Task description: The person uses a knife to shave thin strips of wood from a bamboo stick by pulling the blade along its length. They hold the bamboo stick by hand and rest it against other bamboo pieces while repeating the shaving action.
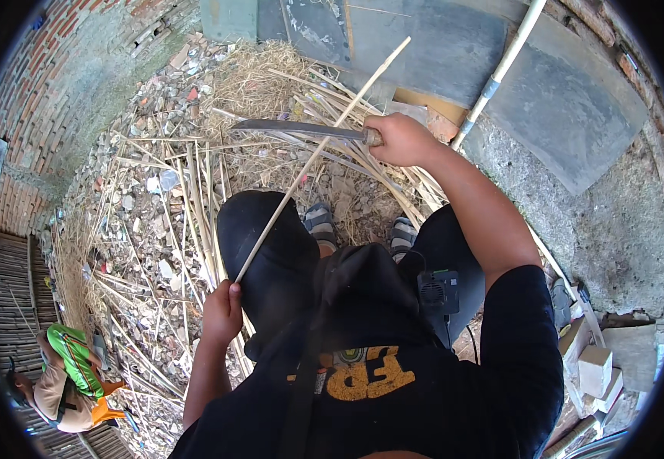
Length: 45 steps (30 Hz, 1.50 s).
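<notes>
My left hand is closed around the lower end of a long, thin bamboo strip, beside my left knee. The strip slants up and away to the right, passing over that knee. My right hand grips the short handle of a machete. Its dark, slightly curved blade points left and crosses the strip well above my knees. Whether the edge touches the strip I cannot tell. My fingers on the handle are partly turned from view.
Loose bamboo strips lie left of my legs, over rubble, with more beyond my feet near a heap of dry shavings. A pale pole leans at right. Another person sits at lower left. Blocks stand at lower right.
</notes>
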Available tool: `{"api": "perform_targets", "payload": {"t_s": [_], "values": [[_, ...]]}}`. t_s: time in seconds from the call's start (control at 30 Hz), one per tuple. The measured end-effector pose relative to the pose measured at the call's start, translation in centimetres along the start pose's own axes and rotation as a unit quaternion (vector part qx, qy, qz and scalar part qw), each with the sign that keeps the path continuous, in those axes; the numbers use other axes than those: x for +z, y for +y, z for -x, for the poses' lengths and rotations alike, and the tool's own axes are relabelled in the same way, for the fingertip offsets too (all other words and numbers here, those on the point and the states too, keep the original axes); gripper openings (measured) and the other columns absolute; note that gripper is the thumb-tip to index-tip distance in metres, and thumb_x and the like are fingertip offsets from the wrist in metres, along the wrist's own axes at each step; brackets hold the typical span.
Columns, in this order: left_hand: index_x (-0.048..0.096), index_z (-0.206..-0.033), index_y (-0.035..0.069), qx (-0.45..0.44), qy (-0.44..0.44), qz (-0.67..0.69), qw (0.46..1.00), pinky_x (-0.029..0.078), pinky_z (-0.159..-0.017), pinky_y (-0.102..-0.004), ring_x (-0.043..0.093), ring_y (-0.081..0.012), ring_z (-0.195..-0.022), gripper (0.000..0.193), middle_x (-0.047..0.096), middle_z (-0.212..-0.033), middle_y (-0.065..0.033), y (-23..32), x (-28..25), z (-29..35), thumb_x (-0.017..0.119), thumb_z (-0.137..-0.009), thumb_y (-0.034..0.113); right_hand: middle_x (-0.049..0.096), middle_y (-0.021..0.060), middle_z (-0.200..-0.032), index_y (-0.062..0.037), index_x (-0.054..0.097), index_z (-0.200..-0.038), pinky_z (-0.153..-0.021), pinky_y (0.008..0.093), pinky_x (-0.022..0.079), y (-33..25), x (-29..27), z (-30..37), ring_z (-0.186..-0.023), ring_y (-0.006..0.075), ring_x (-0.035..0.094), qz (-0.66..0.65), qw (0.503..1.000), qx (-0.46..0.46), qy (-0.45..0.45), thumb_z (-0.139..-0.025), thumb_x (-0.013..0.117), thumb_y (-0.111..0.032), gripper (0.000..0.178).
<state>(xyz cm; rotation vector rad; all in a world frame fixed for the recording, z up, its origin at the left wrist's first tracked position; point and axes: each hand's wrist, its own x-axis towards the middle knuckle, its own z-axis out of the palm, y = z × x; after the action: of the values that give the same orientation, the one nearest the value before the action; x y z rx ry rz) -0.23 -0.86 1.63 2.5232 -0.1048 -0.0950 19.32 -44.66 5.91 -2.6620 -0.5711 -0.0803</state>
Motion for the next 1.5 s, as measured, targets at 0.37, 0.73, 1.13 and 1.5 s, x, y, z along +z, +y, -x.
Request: {"api": "perform_targets", "payload": {"t_s": [0.37,0.73,1.13,1.5], "values": [[0.053,-0.085,0.001,0.015,0.03,-0.026,0.999,0.041,-0.058,-0.0533,0.057,-0.05,-0.066,0.036,0.057,-0.066,-0.0256,-0.2,1.6,-0.3,0.044,-0.107,0.03,0.066,0.0181,-0.074,-0.0074,0.065,-0.097,-0.068,0.048,0.052,1.5,2.9,0.7,-0.075,0.0382,0.067,-0.054,0.998,0.029,0.025,-0.075,0.072,-0.019,0.026],[0.053,-0.085,0.001,-0.002,0.022,-0.067,0.998,0.042,-0.059,-0.0558,0.058,-0.0505,-0.067,0.035,0.058,-0.068,-0.0266,-0.3,1.4,-0.8,0.044,-0.106,0.028,0.071,0.0169,-0.088,-0.0085,0.069,-0.103,-0.077,0.0468,0.055,0.8,2.2,-0.9,-0.085,0.036,0.069,-0.052,0.994,0.088,-0.036,-0.078,0.067,-0.019,0.028],[0.053,-0.087,0.004,-0.024,0.082,-0.129,0.988,0.045,-0.058,-0.0571,0.061,-0.049,-0.067,0.026,0.061,-0.069,-0.0251,1.1,2.7,0.2,0.051,-0.104,0.023,0.068,0.0163,-0.079,-0.0072,0.067,-0.094,-0.073,0.0465,0.053,0.5,3.6,-0.3,-0.08,0.0363,0.068,-0.05,0.995,0.07,-0.041,-0.074,0.071,-0.02,0.024],[0.052,-0.088,0.003,-0.024,0.07,-0.127,0.989,0.045,-0.059,-0.0567,0.06,-0.0498,-0.068,0.025,0.061,-0.071,-0.0259,0.6,2.7,0.1,0.053,-0.103,0.023,0.069,0.0175,-0.086,-0.0076,0.068,-0.089,-0.078,0.049,0.053,0.9,4.0,-0.8,-0.085,0.0379,0.067,-0.063,0.99,0.11,-0.069,-0.077,0.066,-0.019,0.017]]}}
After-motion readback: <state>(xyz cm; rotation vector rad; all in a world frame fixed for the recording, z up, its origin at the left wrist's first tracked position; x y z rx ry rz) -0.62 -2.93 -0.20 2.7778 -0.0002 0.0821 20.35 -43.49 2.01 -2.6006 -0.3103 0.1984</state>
